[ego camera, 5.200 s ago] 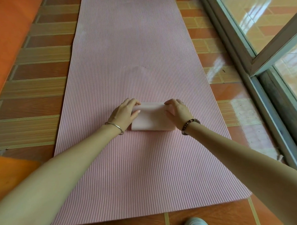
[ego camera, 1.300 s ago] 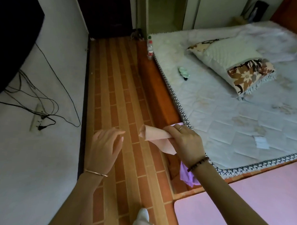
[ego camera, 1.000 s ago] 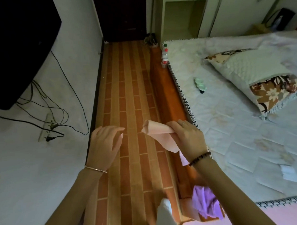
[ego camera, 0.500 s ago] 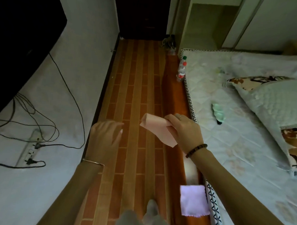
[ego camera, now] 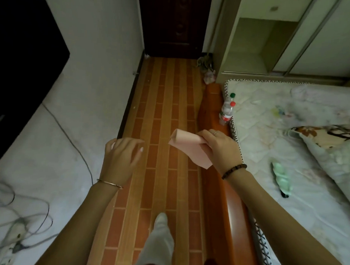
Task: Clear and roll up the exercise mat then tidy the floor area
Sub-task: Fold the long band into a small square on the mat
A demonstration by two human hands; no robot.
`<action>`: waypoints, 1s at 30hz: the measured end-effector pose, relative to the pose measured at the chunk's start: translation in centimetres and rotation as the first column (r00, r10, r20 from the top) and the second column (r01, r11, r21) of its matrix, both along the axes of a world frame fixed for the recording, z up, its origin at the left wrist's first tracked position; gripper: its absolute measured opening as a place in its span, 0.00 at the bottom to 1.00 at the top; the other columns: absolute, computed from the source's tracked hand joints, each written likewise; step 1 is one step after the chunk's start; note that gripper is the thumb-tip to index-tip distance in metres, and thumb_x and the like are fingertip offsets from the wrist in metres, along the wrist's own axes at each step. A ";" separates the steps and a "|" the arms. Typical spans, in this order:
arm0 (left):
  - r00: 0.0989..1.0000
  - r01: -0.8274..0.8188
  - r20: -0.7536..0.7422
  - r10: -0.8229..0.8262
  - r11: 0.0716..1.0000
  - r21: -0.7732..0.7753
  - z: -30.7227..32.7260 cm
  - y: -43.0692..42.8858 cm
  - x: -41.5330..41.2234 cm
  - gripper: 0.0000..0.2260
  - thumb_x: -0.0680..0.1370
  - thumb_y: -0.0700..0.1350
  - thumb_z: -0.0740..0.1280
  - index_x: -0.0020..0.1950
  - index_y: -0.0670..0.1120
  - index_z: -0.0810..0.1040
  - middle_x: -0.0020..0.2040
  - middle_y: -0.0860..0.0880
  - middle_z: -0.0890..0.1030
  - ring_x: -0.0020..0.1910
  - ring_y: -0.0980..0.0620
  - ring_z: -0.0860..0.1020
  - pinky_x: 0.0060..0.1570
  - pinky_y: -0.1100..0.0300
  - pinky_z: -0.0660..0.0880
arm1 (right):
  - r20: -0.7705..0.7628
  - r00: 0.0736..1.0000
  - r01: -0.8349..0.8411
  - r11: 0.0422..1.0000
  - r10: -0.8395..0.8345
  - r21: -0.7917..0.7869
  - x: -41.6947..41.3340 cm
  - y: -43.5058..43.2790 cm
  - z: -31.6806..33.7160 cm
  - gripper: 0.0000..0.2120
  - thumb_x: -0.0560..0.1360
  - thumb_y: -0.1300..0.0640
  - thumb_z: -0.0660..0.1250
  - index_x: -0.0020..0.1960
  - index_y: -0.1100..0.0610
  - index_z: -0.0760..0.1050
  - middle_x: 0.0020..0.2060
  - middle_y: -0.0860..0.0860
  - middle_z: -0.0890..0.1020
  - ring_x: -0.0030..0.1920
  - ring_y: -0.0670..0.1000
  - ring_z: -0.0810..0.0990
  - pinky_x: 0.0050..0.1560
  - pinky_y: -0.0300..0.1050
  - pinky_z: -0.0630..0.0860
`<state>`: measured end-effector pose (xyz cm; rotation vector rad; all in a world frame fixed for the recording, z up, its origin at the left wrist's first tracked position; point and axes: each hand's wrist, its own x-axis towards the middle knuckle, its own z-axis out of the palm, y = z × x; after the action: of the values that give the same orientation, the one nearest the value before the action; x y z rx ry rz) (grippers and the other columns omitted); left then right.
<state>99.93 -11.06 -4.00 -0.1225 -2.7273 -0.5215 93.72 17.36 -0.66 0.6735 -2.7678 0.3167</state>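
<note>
Plainly, this is a carrying step. At the lower left of the frame a power strip (ego camera: 9, 243) and its tangle of cables (ego camera: 28, 212) lie against the pale wall, out of the walking line. Just right of them, at middle left, the left hand (ego camera: 120, 157) hangs over the floor (ego camera: 167, 104) with its fingers spread loose and nothing in them, a thin bangle (ego camera: 109, 183) at the wrist. It looks free for balance, or for whatever needs lifting next.

At the centre the folded pink cloth (ego camera: 186, 147) sticks out to the left and downward from the right hand (ego camera: 222, 149), whose fingers and thumb curl round one end of it. Gripped at one end like that, the fold is likely to hold together while carried (a looser pinch might let it fall open). A bead bracelet (ego camera: 234, 171) sits on that wrist.

Further right, two bottles (ego camera: 227, 109) stand on the orange bed frame (ego camera: 217, 193) beside the mattress (ego camera: 289, 136), where a green object (ego camera: 280, 179) and a pillow (ego camera: 328, 153) lie. The exercise mat is nowhere in this frame. By my reckoning the cloth is one of the things being cleared from it, and whether the mat is rolled yet cannot be told from here.
</note>
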 end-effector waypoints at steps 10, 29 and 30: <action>0.990 0.138 0.033 -0.136 0.989 -0.061 2.0 -1.9 -20.8 0.16 0.79 0.53 0.55 0.57 0.49 0.79 0.53 0.50 0.82 0.55 0.49 0.78 0.62 0.49 0.66 | -0.021 0.993 0.113 0.992 -0.114 -0.061 -16.5 -2.0 1.5 0.08 0.74 0.57 0.65 0.53 0.53 0.77 0.42 0.50 0.81 0.40 0.53 0.78 0.33 0.44 0.74; 0.992 0.121 0.052 -0.119 0.992 -0.037 2.2 0.9 -60.7 0.14 0.80 0.51 0.58 0.63 0.50 0.75 0.62 0.49 0.77 0.61 0.50 0.74 0.62 0.52 0.66 | -0.083 0.989 0.113 0.988 -0.122 -0.106 -57.4 1.6 2.6 0.07 0.73 0.60 0.69 0.50 0.55 0.75 0.39 0.51 0.79 0.38 0.54 0.76 0.29 0.43 0.69; 0.992 0.120 0.054 -0.118 0.992 -0.037 2.3 0.9 -62.4 0.15 0.80 0.51 0.57 0.63 0.50 0.75 0.62 0.50 0.76 0.61 0.51 0.74 0.62 0.52 0.67 | -0.091 0.989 0.106 0.989 -0.116 -0.106 -59.4 1.6 2.8 0.07 0.73 0.60 0.69 0.50 0.55 0.75 0.39 0.51 0.79 0.38 0.54 0.76 0.29 0.42 0.68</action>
<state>37.48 -10.21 -1.75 -0.2875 -2.7947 -0.5090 34.32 18.91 2.15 0.4944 -2.6638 0.3872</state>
